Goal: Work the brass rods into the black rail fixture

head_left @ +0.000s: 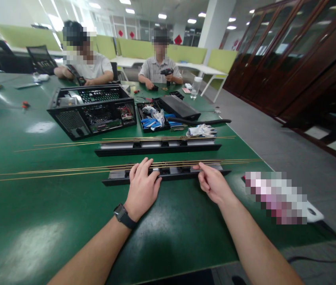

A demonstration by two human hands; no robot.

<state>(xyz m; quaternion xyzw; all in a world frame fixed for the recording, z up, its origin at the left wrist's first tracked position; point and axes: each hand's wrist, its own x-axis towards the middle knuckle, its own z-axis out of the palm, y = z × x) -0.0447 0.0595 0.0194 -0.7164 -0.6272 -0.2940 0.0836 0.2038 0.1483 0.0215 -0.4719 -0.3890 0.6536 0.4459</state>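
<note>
A long black rail point(170, 175) with silvery inner sections lies crosswise on the green table in front of me. Several thin brass-coloured rods point(76, 169) run along its top and stick out past both ends. My left hand point(142, 184) rests over the rail left of its middle, fingers across the top and thumb at the near edge. My right hand point(214, 181) is at the rail's right part, thumb and index finger together at the rods, the other fingers curled. Behind lies a second black rail point(156, 149) with similar rods point(67, 143) along it.
Beyond the rails stand an open black computer case point(108, 116), a box of gloves point(140, 114), a flat black box point(180, 107) and loose gloves point(202, 131). A blurred-out object point(274, 196) with a cable lies at the right edge. Two people sit across the table point(52, 237).
</note>
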